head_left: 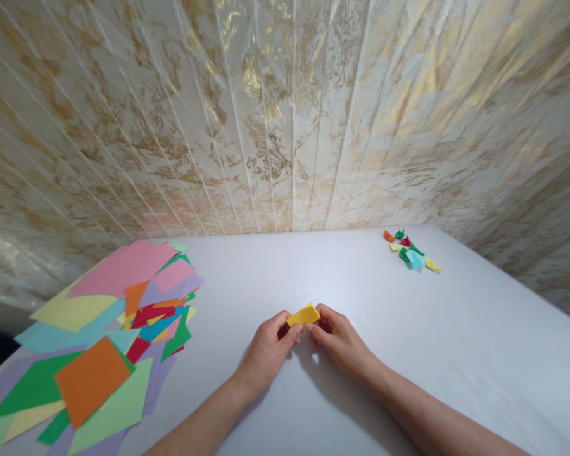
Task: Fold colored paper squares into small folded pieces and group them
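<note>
A small folded piece of yellow paper (304, 315) is held just above the white table, near the middle of the view. My left hand (270, 345) pinches its left end between thumb and fingers. At the right end, my right hand (339, 335) grips the same paper with its thumb in front and fingers behind. The paper looks like a narrow strip, slightly tilted, its right end higher. Some fingertips of both hands are hidden behind the paper or in shadow.
On the left of the white table (247, 272) lies a spread of coloured paper sheets (95, 380), large and small, overlapping. Several small folded paper pieces (413, 256) sit at the far right. Behind the table hangs a white and gold patterned curtain (275, 126).
</note>
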